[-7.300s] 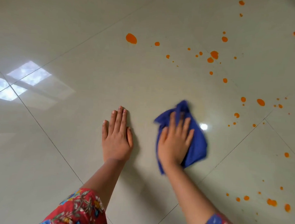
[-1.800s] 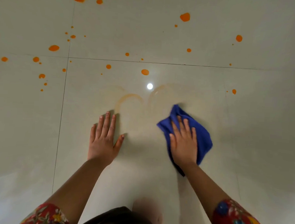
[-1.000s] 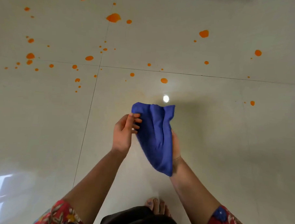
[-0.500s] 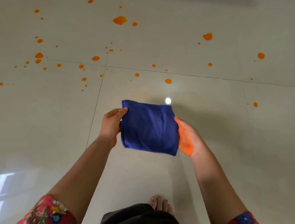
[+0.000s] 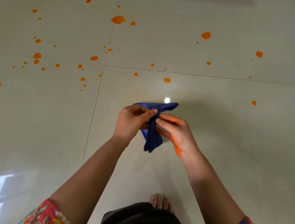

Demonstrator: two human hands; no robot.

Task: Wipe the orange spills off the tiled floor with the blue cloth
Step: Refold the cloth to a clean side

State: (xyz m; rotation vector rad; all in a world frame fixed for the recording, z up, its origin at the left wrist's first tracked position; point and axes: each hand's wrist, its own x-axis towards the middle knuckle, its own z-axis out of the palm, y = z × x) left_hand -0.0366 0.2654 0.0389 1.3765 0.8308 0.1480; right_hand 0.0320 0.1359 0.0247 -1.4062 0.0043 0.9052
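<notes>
Glossy pale tiled floor (image 5: 209, 140) down there. Orange spills (image 5: 118, 19) lie scattered well beyond the fingers (image 5: 166, 124) and out to their left, a faint orange smear (image 5: 137, 94) sits just past them, and one bare foot (image 5: 159, 202) is planted behind.

tiled floor (image 5: 210, 131): smooth, hard tiles, very shiny, with bright glare on them
blue cloth (image 5: 152, 137): soft cloth, matt, a bit fuzzy
orange spills (image 5: 118, 19): thick, smooth, wet-looking blobs
sleeve (image 5: 46, 215): thin flowery cloth, matt
</notes>
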